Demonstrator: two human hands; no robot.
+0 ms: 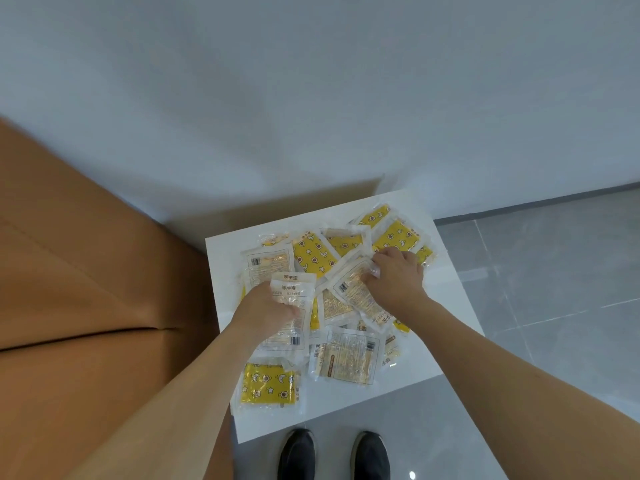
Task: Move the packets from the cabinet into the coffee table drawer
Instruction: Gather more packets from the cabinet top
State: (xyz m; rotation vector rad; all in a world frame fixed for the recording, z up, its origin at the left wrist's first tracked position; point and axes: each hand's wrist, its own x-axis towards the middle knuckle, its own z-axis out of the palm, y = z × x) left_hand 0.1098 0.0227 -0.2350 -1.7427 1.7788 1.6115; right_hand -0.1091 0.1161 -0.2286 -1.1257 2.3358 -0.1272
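Several clear-wrapped packets, some yellow with star prints (313, 252) and some showing white printed backs (349, 358), lie scattered over a white cabinet top (450, 306). My left hand (266, 311) grips a small stack of packets (292, 292) at the middle left of the pile. My right hand (394, 271) pinches the upper edge of a white-backed packet (360, 296) at the middle right. One yellow packet (266, 384) lies alone at the front left corner.
An orange-brown sofa (86, 306) fills the left side, touching the cabinet. A white wall stands behind. Grey tiled floor (554, 271) lies to the right, and my two dark shoes (332, 455) stand at the cabinet's front edge.
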